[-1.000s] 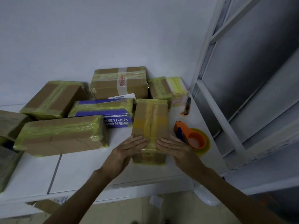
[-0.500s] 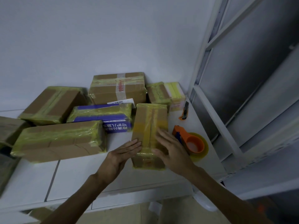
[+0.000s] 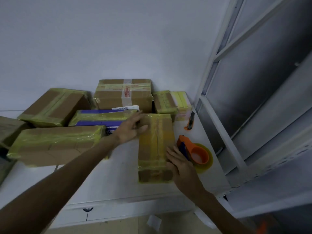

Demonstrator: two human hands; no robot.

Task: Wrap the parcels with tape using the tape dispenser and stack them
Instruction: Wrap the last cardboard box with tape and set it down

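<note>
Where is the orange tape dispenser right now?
In the head view the tape dispenser lies on the white table at the right, beside the tape-wrapped parcel, close by the right hand, with a box cutter behind it.

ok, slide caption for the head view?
Left hand and right hand on a taped parcel, tape dispenser beside it, more parcels behind.

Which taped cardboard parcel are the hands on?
The brown cardboard parcel beside the orange tape dispenser: left hand on its far end, right hand against its near right side.
</note>
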